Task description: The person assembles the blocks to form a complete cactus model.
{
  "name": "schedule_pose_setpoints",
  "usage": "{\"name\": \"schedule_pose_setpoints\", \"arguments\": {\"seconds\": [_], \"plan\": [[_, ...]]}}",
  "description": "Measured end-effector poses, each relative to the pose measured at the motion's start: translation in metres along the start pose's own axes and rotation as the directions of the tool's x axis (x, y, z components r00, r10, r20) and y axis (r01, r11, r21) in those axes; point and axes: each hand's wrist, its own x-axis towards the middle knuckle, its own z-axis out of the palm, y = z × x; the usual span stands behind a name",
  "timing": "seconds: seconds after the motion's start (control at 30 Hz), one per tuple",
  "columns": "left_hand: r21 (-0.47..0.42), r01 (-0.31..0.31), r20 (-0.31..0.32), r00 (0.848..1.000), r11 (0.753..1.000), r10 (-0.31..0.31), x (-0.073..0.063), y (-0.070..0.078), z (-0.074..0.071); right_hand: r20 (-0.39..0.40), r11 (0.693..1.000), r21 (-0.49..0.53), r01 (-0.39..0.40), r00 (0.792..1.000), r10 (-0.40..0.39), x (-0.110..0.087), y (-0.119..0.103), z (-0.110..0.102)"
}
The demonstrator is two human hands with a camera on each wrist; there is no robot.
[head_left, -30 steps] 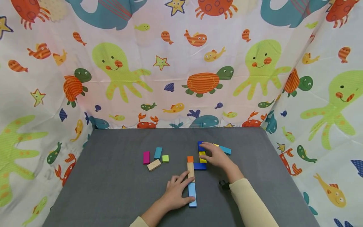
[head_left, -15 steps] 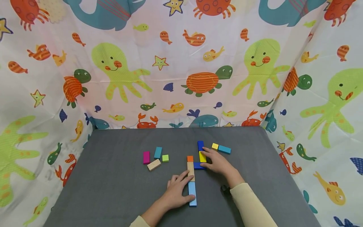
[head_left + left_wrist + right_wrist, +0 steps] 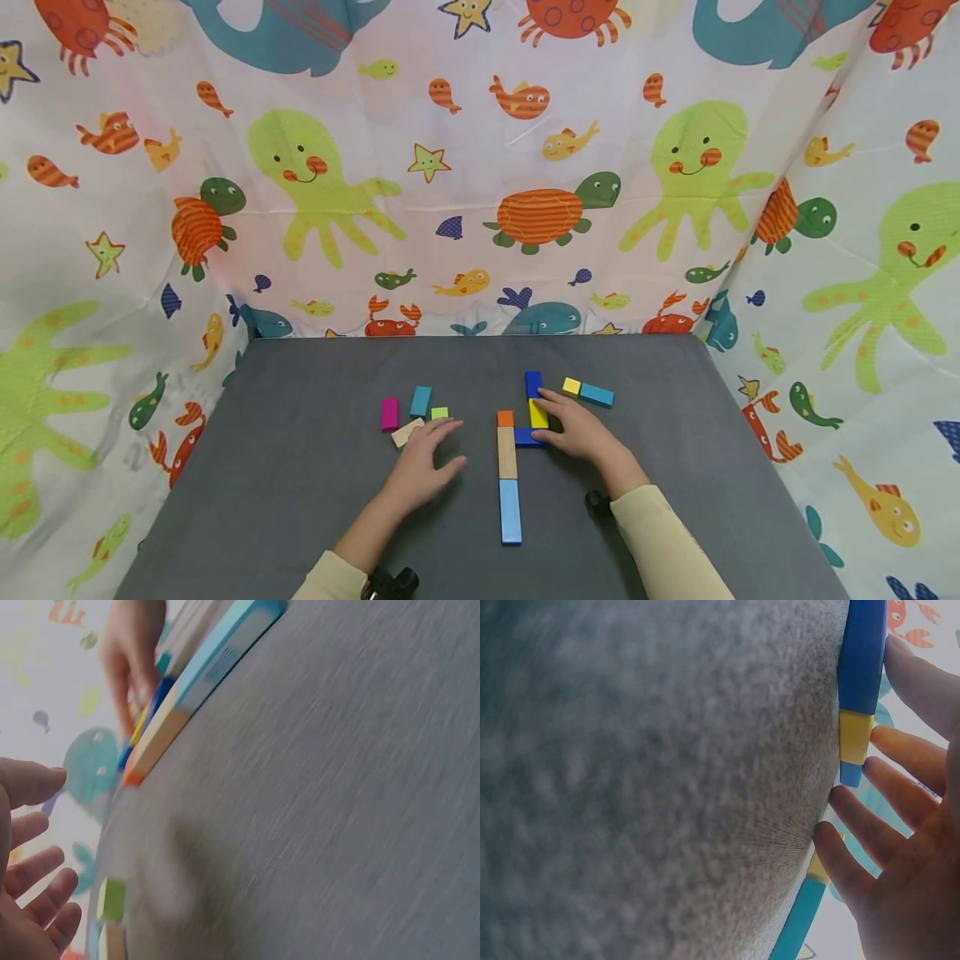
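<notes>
In the head view my left hand [image 3: 418,468] is in the air in front of a plain wooden block [image 3: 406,432] and a lime green cube [image 3: 439,412], partly covering both. Its fingers are spread and hold nothing. My right hand [image 3: 583,432] rests with extended fingers against a yellow block [image 3: 537,414]; its thumb touches a blue block [image 3: 528,437]. Beyond the yellow block stands another blue block [image 3: 533,383]. This row adjoins a column of an orange block [image 3: 506,419], a long wooden block [image 3: 507,452] and a light blue block [image 3: 510,510].
At the left lie a magenta block [image 3: 390,415] and a teal block [image 3: 421,402]. A small yellow cube [image 3: 572,387] touches a turquoise block [image 3: 597,396] behind the right hand. A printed curtain [image 3: 465,208] encloses the grey table [image 3: 300,467] at the back and sides.
My left hand has left the wooden and light blue blocks of the column and moved left toward the loose blocks. My right hand has shifted slightly nearer, staying at the yellow block.
</notes>
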Motion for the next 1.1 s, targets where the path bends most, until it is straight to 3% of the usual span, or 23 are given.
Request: {"name": "schedule_pose_setpoints", "arguments": {"seconds": [0.3, 0.47, 0.73, 0.9, 1.1], "plan": [[0.024, 0.086, -0.152, 0.985, 0.996, -0.082, 0.011, -0.034, -0.037, 0.003, 1.000, 0.010, 0.000, 1.000, 0.000, 0.001, 0.002, 0.000], [0.037, 0.168, -0.176, 0.971, 0.985, -0.159, 0.018, -0.056, -0.058, 0.005, 1.000, 0.006, -0.015, 1.000, 0.014, 0.002, 0.002, 0.001], [0.025, 0.236, -0.139, 0.963, 0.971, -0.230, 0.024, -0.091, -0.070, 0.001, 1.000, 0.020, -0.018, 1.000, 0.018, 0.001, 0.001, 0.002], [-0.021, 0.253, -0.068, 0.965, 0.967, -0.254, 0.027, -0.097, -0.067, -0.003, 1.000, 0.018, -0.019, 1.000, 0.019, 0.001, 0.001, 0.001], [0.014, 0.237, 0.009, 0.971, 0.971, -0.237, 0.034, -0.102, -0.069, 0.002, 1.000, 0.016, -0.017, 1.000, 0.017, 0.001, 0.003, 0.001]]}}
